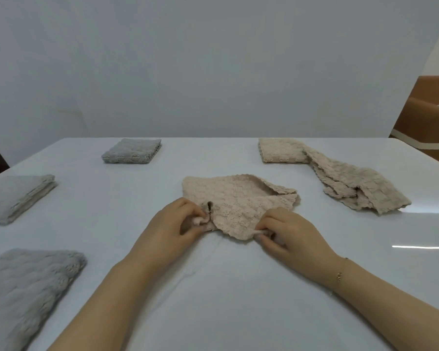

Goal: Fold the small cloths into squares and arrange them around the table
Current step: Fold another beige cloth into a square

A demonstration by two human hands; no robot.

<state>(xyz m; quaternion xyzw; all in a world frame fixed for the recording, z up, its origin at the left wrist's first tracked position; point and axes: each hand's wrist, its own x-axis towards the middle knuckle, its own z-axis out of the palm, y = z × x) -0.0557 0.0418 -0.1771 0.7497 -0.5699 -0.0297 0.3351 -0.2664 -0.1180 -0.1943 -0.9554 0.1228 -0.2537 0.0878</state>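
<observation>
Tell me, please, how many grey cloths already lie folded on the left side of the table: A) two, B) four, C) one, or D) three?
D: three folded grey cloths lie along the left, a near one, a middle one and a far one, while both hands, left hand and right hand, pinch the near edge of the beige cloth in the middle.
</observation>
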